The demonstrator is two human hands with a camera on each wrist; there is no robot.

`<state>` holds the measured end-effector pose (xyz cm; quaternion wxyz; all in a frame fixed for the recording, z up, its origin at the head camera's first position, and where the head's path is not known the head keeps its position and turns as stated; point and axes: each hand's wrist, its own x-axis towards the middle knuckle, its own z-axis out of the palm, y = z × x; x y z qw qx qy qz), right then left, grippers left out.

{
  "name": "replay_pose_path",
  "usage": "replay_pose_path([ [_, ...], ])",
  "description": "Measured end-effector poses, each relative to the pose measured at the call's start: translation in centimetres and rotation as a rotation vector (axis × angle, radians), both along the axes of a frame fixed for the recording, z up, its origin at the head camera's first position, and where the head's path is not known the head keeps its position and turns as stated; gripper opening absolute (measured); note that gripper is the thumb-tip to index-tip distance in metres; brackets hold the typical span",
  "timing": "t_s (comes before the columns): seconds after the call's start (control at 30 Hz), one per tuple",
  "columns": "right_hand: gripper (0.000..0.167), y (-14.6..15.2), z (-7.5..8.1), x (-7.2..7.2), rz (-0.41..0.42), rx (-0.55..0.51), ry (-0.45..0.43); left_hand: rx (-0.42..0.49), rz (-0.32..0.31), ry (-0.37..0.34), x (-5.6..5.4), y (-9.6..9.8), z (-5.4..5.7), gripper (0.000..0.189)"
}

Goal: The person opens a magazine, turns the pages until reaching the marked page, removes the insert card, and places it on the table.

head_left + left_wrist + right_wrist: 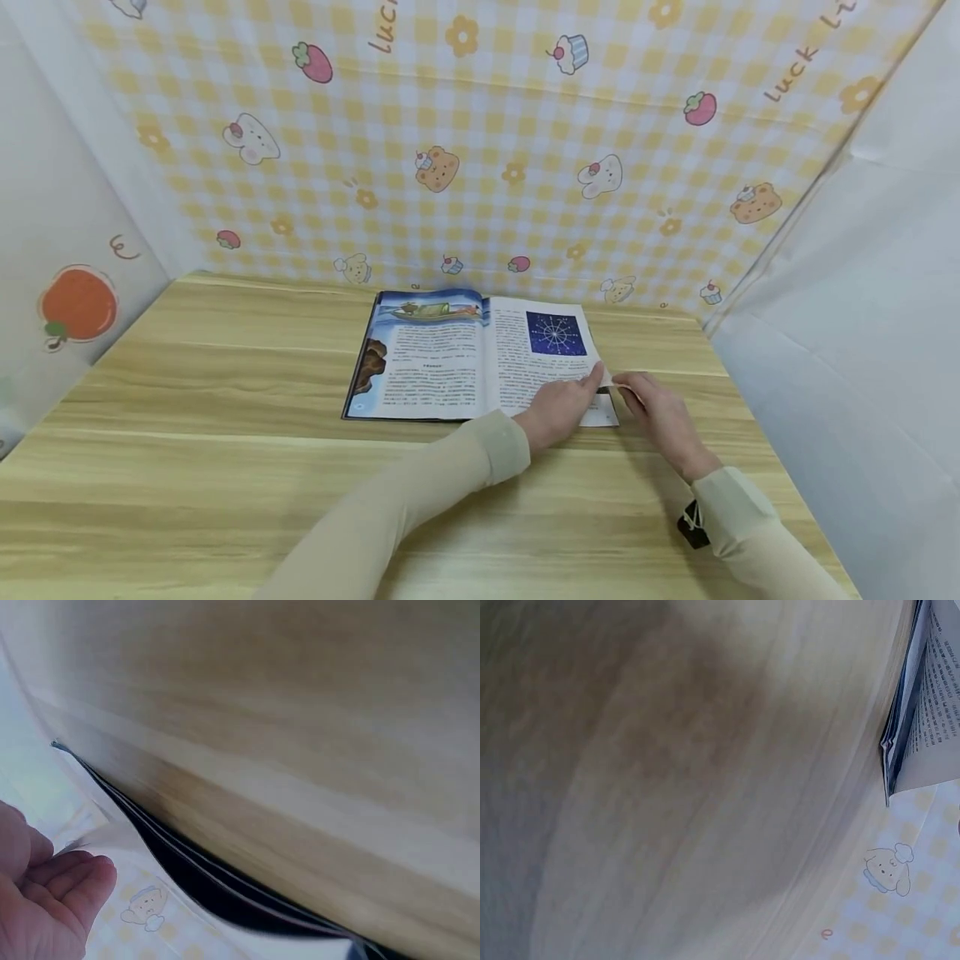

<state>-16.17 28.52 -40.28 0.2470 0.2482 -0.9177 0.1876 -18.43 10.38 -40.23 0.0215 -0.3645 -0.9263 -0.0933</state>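
An open book (420,383) lies on the table, with a boat picture on its left page and a blue star chart on its right page. My left hand (558,410) reaches over the lower right page, its thumb on the page's outer edge and its other fingers mostly hidden. My right hand (663,417), just beyond that edge, pinches the lifted page corner. In the left wrist view, curled fingers (82,892) hold a thin page edge. The right wrist view shows raised pages (934,727) at its side, with the right hand almost wholly out of frame.
The book rests on a wood-grain table (225,475) near its back edge. Behind rises a yellow checked cloth (487,108) with cartoon prints. Pale walls stand left and right. A small black object (693,525) sits at the right wrist.
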Motion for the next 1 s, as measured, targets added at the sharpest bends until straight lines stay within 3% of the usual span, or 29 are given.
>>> replay_pose_path([
  [0.1, 0.023, 0.0, -0.3, -0.1, 0.007, 0.036, -0.057, 0.023, 0.006, -0.004, -0.3, -0.7, 0.0, 0.058],
  [0.27, 0.029, -0.2, -0.9, -0.1, 0.113, 0.128, -0.187, 0.028, 0.085, 0.008, -1.1, -2.1, -0.2, 0.06],
  [0.4, 0.04, -0.1, -1.3, 0.2, 0.177, 0.183, -0.332, -0.008, 0.153, -0.006, -1.8, -3.5, -0.4, 0.07],
  [0.5, 0.044, 0.1, -1.6, 0.2, 0.194, 0.211, -0.383, -0.041, 0.192, -0.01, -2.2, -4.8, -0.6, 0.073],
  [0.83, 0.04, 0.2, -1.0, -0.2, 0.197, 0.243, -0.399, -0.156, 0.239, 0.011, -3.1, -9.2, 0.3, 0.061],
  [1.0, 0.04, 0.4, -0.8, -0.3, 0.194, 0.25, -0.404, -0.216, 0.27, 0.021, -3.4, -12.4, 0.2, 0.054],
])
